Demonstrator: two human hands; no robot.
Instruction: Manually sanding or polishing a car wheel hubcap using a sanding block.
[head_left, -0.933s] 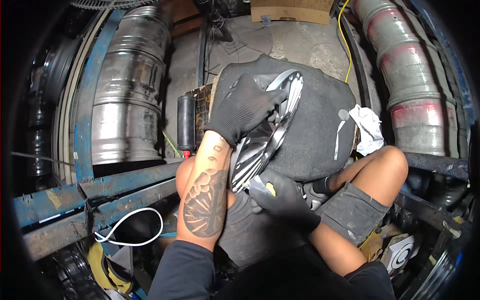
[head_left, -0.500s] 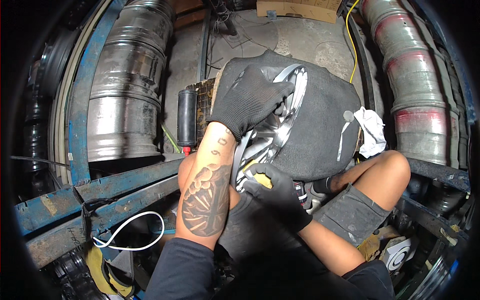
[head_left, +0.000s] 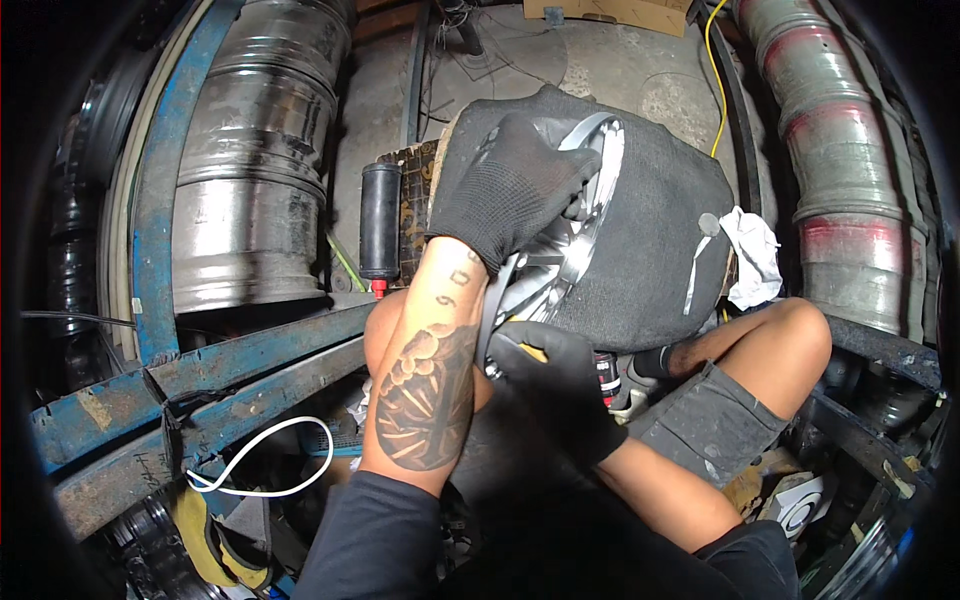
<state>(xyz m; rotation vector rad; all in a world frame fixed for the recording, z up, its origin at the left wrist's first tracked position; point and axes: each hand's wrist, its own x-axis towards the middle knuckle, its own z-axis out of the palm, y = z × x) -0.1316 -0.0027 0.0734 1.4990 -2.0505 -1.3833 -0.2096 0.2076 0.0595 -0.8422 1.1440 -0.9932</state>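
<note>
Steadying the silver wheel while you work its lower edge

Holding the silver wheel (head_left: 575,215) well comes down to your left hand (head_left: 510,190): its gloved fingers (head_left: 560,170) are curled over the upper rim and pressed together on it, so keep that clamp firm and your tattooed forearm braced. The wheel stands tilted on edge across your lap, half wrapped in a dark cloth (head_left: 650,240) that covers the side of the wheel away from your left hand. Below the wheel, your right hand (head_left: 555,375) is closed on a small yellow-tipped tool (head_left: 533,352), its tip right at the wheel's lower edge; I cannot tell exactly how those fingers sit under the glove. Judging by this, short, controlled strokes serve best, with the cloth kept between the wheel and your knee. The black canister (head_left: 380,225) stands just left of the wheel, the white rag (head_left: 752,255) just right of it.
</note>
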